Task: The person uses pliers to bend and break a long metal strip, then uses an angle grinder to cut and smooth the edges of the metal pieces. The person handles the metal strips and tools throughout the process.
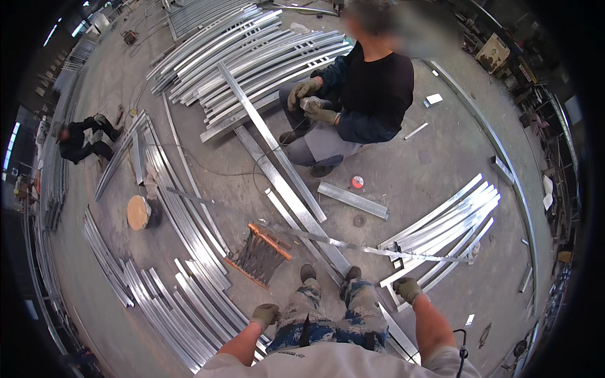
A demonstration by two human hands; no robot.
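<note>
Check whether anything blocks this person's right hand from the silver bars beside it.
Nothing visible stands between the gloved right hand and the near ends of the silver bars; a long thin strip crosses them farther out.

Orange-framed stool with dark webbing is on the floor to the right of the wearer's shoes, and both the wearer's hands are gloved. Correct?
Wrong side: the head view shows the orange-framed stool on the floor to the left of the wearer's shoes. The rest holds: dark webbing, left hand and right hand both gloved.
</note>
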